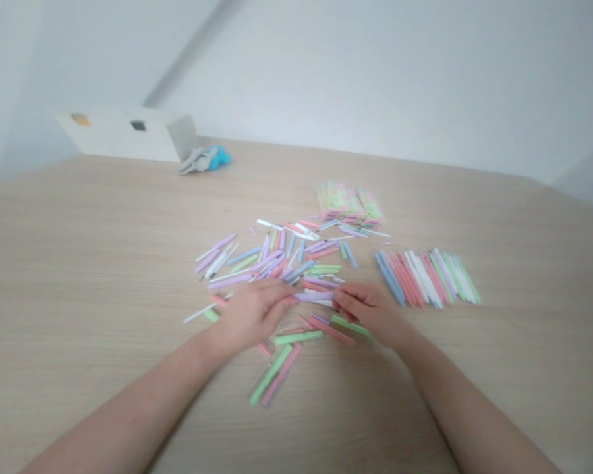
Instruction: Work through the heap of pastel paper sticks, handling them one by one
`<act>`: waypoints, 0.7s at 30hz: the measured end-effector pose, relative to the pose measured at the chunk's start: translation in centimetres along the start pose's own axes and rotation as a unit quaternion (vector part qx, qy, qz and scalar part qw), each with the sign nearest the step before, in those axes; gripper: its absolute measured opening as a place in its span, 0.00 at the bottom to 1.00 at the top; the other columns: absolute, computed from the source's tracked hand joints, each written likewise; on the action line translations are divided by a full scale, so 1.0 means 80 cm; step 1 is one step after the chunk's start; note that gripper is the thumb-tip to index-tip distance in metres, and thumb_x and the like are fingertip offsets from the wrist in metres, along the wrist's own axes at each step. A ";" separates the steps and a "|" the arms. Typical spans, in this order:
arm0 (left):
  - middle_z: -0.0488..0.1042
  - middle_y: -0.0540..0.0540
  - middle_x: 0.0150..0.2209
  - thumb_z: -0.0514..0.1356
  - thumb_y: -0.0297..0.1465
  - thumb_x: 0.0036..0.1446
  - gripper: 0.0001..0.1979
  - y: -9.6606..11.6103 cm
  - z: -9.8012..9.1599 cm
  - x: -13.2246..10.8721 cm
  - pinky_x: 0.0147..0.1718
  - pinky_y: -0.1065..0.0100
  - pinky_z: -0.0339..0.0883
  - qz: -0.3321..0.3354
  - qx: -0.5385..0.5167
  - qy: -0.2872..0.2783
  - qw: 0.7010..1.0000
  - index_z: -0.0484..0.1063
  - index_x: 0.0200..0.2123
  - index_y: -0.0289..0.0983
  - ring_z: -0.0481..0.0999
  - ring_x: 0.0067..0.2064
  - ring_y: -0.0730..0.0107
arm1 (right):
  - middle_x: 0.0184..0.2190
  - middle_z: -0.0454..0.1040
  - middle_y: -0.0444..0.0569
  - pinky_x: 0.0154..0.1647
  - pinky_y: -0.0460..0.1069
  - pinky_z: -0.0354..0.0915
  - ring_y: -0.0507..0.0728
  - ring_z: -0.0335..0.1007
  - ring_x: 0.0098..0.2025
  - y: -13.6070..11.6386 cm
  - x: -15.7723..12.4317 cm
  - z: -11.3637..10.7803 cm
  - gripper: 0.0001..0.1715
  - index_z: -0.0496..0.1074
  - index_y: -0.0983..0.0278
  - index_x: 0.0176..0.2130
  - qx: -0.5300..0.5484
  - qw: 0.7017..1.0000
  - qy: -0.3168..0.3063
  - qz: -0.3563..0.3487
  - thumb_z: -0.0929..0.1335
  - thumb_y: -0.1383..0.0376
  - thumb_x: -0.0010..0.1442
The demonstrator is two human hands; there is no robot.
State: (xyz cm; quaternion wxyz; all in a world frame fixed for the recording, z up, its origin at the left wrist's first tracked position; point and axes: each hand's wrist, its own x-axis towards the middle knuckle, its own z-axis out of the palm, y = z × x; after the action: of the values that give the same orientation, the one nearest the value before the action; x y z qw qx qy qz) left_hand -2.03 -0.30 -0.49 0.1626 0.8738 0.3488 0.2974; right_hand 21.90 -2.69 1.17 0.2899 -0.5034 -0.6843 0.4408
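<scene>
- The pale wood-grain table (79, 263) spreads wide and bare-topped on both sides of the hands, with plenty of room at 9 o'clock and 3 o'clock; its far edge meets a white wall (375, 79) at 12 o'clock.
- The left hand (252, 316) lies low at the near side of the loose heap of slim pastel plastic sticks (271, 263), its fingers (277, 296) closed together and pointing toward 3 o'clock.
- The right hand (370, 313) faces it, fingers (348, 301) close together and pointing toward 9 o'clock.
- Between the fingertips, almost touching on both sides, lies a lilac-and-white plastic stick (313, 297); whether it is pinched, I cannot tell.
- The heap spreads from 9 o'clock round to 1 o'clock of the hands, with green and pink sticks at 6 o'clock.
- At 3 o'clock sits a tidy fan-shaped row of pastel plastic sticks (425, 280).
- At 1 o'clock lies a stack of pink-and-green paper packets (350, 204).
- At 11 o'clock, far off, stand a white cardboard box (123, 135) and a crumpled grey-and-turquoise cloth (205, 159).
</scene>
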 end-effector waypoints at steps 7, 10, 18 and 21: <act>0.77 0.43 0.36 0.52 0.30 0.63 0.12 -0.001 0.001 -0.002 0.38 0.65 0.69 0.044 0.041 0.035 0.998 0.73 0.42 0.34 0.75 0.38 0.66 | 0.12 0.55 0.37 0.17 0.44 0.42 0.46 0.47 0.15 0.007 0.008 0.007 0.22 0.66 0.66 0.23 0.131 0.989 -0.009 0.066 0.64 0.52 0.58; 0.77 0.43 0.36 0.52 0.30 0.63 0.12 -0.001 0.001 -0.003 0.38 0.65 0.68 0.053 0.053 0.042 0.996 0.73 0.42 0.34 0.75 0.38 0.66 | 0.10 0.55 0.37 0.16 0.44 0.40 0.46 0.45 0.13 0.005 0.009 0.008 0.21 0.65 0.65 0.22 0.177 0.981 -0.011 0.084 0.65 0.52 0.55; 0.76 0.44 0.40 0.50 0.35 0.64 0.15 0.008 -0.005 0.000 0.40 0.66 0.66 -0.045 0.030 0.009 0.998 0.71 0.47 0.37 0.74 0.40 0.66 | 0.13 0.57 0.38 0.19 0.44 0.46 0.47 0.50 0.16 0.005 0.009 -0.001 0.22 0.66 0.65 0.23 0.103 0.993 0.000 0.056 0.63 0.52 0.59; 0.76 0.46 0.34 0.45 0.37 0.66 0.18 0.005 -0.005 0.003 0.35 0.67 0.64 -0.116 0.026 0.008 0.993 0.72 0.41 0.36 0.74 0.35 0.66 | 0.14 0.56 0.38 0.19 0.45 0.45 0.47 0.49 0.17 0.009 0.009 -0.006 0.22 0.66 0.65 0.24 0.090 0.995 0.006 0.043 0.63 0.51 0.59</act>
State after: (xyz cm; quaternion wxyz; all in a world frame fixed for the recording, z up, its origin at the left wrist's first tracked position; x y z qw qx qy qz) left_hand -1.95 -0.42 0.14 0.1709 0.8290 0.4565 0.2741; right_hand 22.38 -1.78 0.72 0.3185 -0.5069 -0.6180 0.5096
